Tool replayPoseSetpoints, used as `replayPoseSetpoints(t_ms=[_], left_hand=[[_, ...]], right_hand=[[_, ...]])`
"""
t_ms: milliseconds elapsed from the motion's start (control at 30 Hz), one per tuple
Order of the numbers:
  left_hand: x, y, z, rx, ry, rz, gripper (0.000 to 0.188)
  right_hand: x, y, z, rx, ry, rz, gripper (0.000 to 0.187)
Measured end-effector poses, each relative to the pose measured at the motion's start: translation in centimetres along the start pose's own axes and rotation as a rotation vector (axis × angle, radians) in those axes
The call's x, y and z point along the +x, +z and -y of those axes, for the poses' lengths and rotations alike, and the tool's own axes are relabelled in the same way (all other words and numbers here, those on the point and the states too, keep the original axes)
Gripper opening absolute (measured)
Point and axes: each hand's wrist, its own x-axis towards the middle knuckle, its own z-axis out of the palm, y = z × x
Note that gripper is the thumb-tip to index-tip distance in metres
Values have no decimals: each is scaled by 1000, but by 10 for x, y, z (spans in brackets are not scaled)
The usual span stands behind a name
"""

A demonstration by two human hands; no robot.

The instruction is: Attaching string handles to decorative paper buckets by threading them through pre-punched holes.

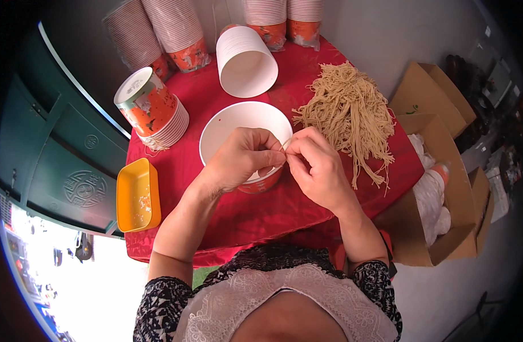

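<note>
My left hand [241, 157] and my right hand [321, 168] meet fingertip to fingertip over the near right rim of a white-lined paper bucket [224, 122]. Thumb and forefinger are pinched together on each. Between the fingertips shows a small bit of what looks like a thin pale strand; most of it is hidden. The bucket stands upright with its mouth up, and its orange-red printed outside [260, 183] shows below my hands. Just beyond my right hand lies a big heap of beige strands [353, 108], like string or noodles.
Nested upside-down buckets [150, 108] stand at left, near a yellow plastic tray [123, 199] with small scraps. Another white stack [247, 62] lies on its side, mouth toward me. Plastic-wrapped bucket stacks [187, 48] line the back. Open cardboard boxes [461, 194] sit right of the red-clothed table [227, 228].
</note>
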Motion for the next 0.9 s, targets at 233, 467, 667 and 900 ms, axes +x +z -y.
replayPoseSetpoints(t_ms=[233, 467, 667, 900], left_hand=[[1, 2, -4, -110, -19, -34, 5], [0, -1, 0, 11, 2, -5, 9], [-2, 0, -2, 115, 10, -11, 10], [-13, 17, 3, 506, 328, -195, 10]], right_hand=[[-8, 4, 11, -2, -8, -38, 16], [-7, 4, 6, 70, -27, -46, 10], [-6, 10, -9, 27, -10, -97, 12], [-7, 9, -7, 55, 33, -62, 11]])
